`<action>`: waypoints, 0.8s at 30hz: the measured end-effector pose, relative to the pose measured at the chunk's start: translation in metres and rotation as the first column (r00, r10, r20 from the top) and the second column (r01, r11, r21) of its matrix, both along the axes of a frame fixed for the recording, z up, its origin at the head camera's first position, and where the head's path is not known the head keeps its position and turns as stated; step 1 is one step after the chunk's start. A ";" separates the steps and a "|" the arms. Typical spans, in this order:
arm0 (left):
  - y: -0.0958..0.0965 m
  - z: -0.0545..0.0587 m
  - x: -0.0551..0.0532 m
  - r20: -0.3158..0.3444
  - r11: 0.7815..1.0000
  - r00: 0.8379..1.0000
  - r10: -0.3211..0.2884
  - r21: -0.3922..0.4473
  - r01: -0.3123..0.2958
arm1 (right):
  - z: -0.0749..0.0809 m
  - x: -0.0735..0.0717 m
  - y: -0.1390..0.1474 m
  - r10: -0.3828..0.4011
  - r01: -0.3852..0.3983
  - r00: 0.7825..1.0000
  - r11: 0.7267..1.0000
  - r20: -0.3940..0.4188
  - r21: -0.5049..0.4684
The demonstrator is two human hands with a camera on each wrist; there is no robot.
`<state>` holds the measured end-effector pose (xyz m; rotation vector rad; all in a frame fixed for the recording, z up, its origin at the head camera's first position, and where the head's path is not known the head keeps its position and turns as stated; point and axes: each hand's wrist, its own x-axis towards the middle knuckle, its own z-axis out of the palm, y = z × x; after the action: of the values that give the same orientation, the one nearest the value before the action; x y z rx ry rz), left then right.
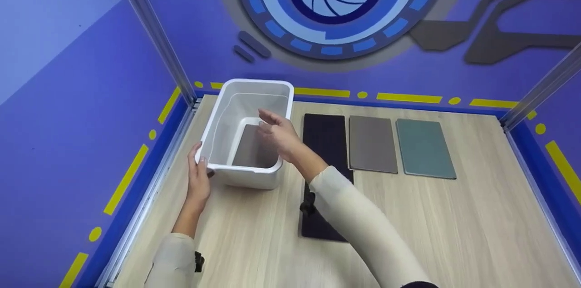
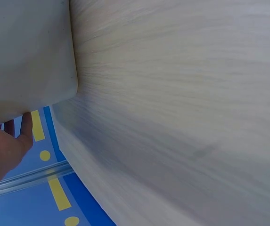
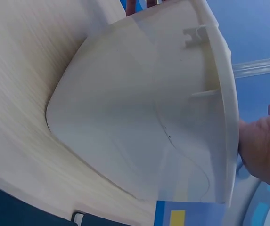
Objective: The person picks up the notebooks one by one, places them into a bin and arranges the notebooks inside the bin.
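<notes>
Bin point(image 1: 249, 180), smooth tapered plastic: left grip point(image 1: 198, 179) clamped on rim point(image 1: 245, 169), right grip point(image 1: 281, 136) apart.

Shining bright and even across the desk point(image 1: 490, 215) in the head view, apparently falling from above, and blurring slightly around the right hand point(image 1: 282, 138). Spreading into a soft, bluish shadow by the far left corner in the left wrist view, smearing the grain. Turning hazy in the right wrist view, washing out the bin point(image 3: 125, 108), casting shade beside it, and bowing a dark strip point(image 3: 17, 202).
</notes>
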<state>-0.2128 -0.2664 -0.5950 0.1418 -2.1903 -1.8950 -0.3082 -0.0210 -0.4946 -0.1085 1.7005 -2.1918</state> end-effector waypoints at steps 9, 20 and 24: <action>0.002 0.000 -0.006 -0.018 0.998 1.000 0.009 -0.057 -0.010 | 0.006 0.003 0.024 0.004 -0.002 1.000 0.991 0.009 -0.134; -0.001 -0.001 -0.003 0.003 0.999 1.000 0.028 -0.016 -0.028 | 0.000 0.011 0.075 -0.009 0.005 0.994 0.999 -0.109 -0.036; 0.000 -0.001 -0.003 0.004 0.999 0.999 0.041 -0.020 -0.041 | -0.007 0.014 0.098 -0.018 0.015 0.990 1.000 -0.139 -0.018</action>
<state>-0.2157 -0.2659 -0.5964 0.1859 -2.1909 -1.8523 -0.2941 0.0766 -0.5016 -0.2582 1.7619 -2.2580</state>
